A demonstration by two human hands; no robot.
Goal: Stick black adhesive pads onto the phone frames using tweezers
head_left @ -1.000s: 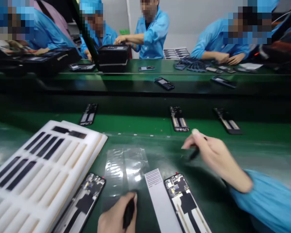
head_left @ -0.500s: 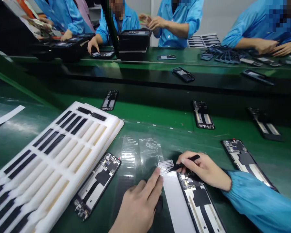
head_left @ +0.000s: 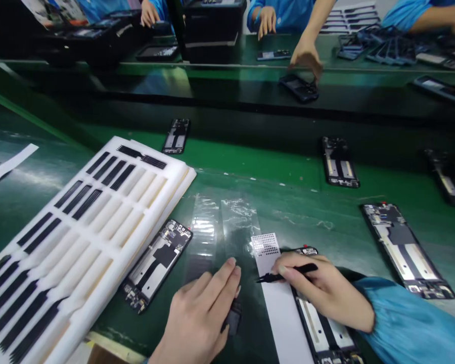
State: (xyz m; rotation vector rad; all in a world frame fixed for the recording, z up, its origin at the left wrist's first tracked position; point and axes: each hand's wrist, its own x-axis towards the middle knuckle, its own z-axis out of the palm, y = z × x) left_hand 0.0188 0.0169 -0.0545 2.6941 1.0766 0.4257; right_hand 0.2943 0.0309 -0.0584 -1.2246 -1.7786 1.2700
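Note:
My right hand (head_left: 320,288) is shut on black tweezers (head_left: 288,274), their tips resting just above a white strip (head_left: 278,298) with a perforated end. That strip lies partly over a phone frame with exposed circuit board (head_left: 324,323), which my right hand mostly hides. My left hand (head_left: 199,313) rests at the lower edge of a clear plastic film (head_left: 222,235), its fingers around a small black piece (head_left: 233,317). Beside the film lies another open phone frame (head_left: 157,265). A white foam tray (head_left: 79,242) holding several black strips sits further left.
More phone frames lie along the green belt, including one (head_left: 404,250) to my right. Beyond it stands a dark bench with phones and black boxes. A co-worker's hand (head_left: 307,55) reaches towards a phone (head_left: 299,88) there.
My view has tilted down. My left hand has moved off the white strip to its left, uncovering the perforated end. My right hand has shifted down, with the tweezers now across the strip.

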